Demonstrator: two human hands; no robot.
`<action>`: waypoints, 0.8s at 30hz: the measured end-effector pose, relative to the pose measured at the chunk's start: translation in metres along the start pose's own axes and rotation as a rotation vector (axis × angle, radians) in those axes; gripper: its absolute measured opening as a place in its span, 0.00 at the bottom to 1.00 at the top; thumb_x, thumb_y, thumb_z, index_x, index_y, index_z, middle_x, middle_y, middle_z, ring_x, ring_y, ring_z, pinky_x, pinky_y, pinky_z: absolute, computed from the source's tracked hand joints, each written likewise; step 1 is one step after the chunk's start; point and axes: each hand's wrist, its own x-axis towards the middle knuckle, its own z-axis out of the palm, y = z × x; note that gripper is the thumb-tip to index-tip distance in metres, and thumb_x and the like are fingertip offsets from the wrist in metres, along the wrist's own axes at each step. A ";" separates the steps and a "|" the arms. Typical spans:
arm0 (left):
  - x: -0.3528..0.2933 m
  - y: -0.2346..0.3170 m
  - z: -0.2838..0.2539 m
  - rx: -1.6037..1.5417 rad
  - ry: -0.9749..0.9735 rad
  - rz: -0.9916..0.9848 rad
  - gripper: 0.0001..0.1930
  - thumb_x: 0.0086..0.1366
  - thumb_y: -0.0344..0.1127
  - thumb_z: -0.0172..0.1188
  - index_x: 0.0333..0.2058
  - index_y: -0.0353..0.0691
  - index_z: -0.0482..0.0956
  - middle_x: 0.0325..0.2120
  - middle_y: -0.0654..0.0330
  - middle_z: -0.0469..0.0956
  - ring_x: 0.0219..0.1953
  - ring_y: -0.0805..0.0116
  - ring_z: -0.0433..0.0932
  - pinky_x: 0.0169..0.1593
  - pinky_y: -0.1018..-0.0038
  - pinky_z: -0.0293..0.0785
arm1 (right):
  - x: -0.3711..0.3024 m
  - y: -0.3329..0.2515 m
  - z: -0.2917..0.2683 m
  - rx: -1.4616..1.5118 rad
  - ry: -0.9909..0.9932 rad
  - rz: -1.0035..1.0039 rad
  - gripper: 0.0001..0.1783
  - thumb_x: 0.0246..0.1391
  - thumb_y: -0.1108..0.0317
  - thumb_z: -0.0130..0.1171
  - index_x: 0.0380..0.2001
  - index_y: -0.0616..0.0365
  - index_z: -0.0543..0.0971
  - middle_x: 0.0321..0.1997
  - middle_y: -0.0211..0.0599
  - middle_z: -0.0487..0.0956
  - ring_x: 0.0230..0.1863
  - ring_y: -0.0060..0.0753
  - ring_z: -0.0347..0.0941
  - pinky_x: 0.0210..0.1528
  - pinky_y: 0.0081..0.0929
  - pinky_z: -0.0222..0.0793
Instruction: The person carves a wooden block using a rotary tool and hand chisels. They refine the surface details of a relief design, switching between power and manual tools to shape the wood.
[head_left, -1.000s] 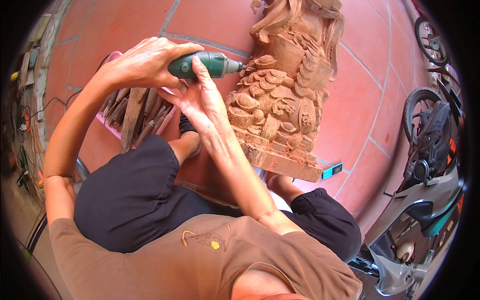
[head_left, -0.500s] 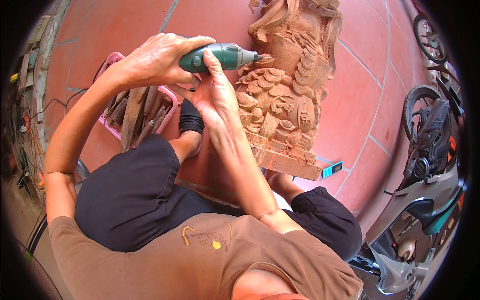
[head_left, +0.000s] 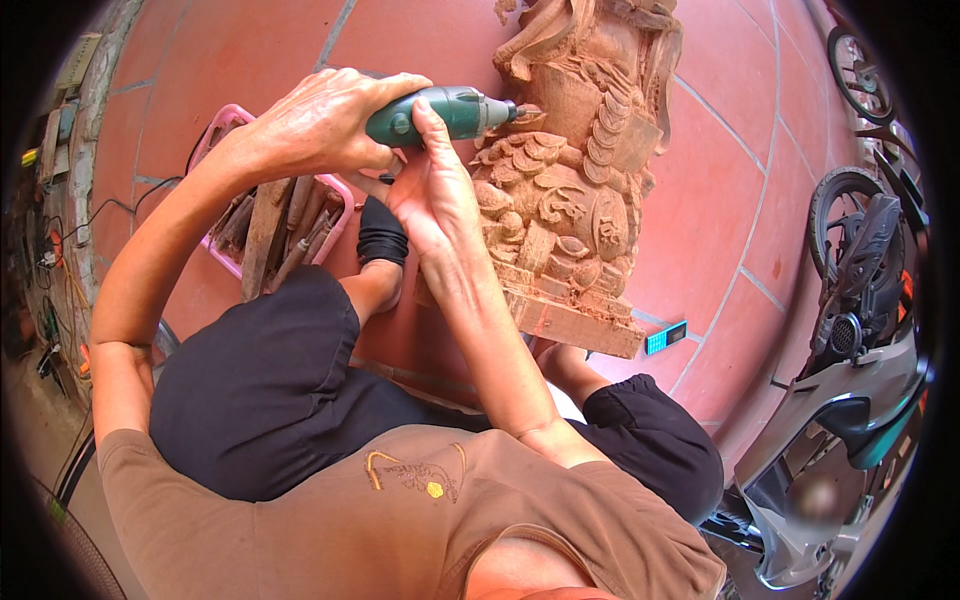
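Observation:
A green rotary tool (head_left: 462,112) lies level between my two hands, its grey nose pointing right. My left hand (head_left: 325,115) grips the rear end, thumb below and forefinger along the top. My right hand (head_left: 435,200) supports it from beneath, palm up, with the thumb pressed on its side. The tool's thin bit reaches the carved wooden sculpture (head_left: 570,190), at a leaf-like raised detail on its left side. Whether the tip touches the wood I cannot tell. Coin-like discs, rounded lumps and a flat base (head_left: 575,322) make up the carving, which lies on the floor.
Left of my foot a pink basket (head_left: 347,215) holds several wooden-handled tools. A blue phone (head_left: 666,338) lies beside the sculpture's base on the red tiles (head_left: 720,210). Motorbikes (head_left: 850,290) stand along the right; cables and clutter (head_left: 60,250) line the left.
The rotary tool and both hands have shifted slightly to the right. My grip stays the same, and the sculpture looks unchanged.

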 end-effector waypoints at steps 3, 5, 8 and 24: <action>-0.001 0.000 -0.001 0.012 -0.009 0.002 0.39 0.43 0.34 0.69 0.58 0.38 0.69 0.40 0.41 0.80 0.44 0.43 0.79 0.47 0.56 0.74 | -0.001 0.001 0.001 0.002 -0.008 0.008 0.30 0.61 0.53 0.59 0.60 0.54 0.65 0.56 0.41 0.73 0.57 0.44 0.72 0.57 0.62 0.71; -0.001 0.000 -0.002 0.011 -0.006 0.014 0.39 0.43 0.34 0.68 0.58 0.39 0.69 0.40 0.41 0.80 0.44 0.43 0.79 0.47 0.56 0.74 | -0.002 0.001 0.001 0.001 -0.011 0.012 0.30 0.61 0.53 0.59 0.60 0.54 0.65 0.56 0.41 0.73 0.57 0.43 0.73 0.56 0.62 0.72; -0.005 -0.001 -0.003 0.007 -0.005 0.006 0.38 0.43 0.34 0.68 0.58 0.40 0.70 0.40 0.42 0.80 0.43 0.43 0.79 0.47 0.56 0.73 | -0.001 0.005 0.001 0.001 0.000 0.021 0.29 0.61 0.52 0.59 0.60 0.54 0.65 0.56 0.41 0.73 0.57 0.42 0.73 0.55 0.61 0.73; -0.015 -0.014 -0.003 -0.014 -0.023 -0.005 0.41 0.41 0.36 0.70 0.59 0.42 0.69 0.36 0.42 0.81 0.42 0.44 0.79 0.46 0.56 0.73 | 0.005 0.020 -0.001 0.024 -0.035 0.063 0.26 0.62 0.53 0.58 0.58 0.53 0.67 0.56 0.40 0.75 0.54 0.44 0.75 0.52 0.65 0.73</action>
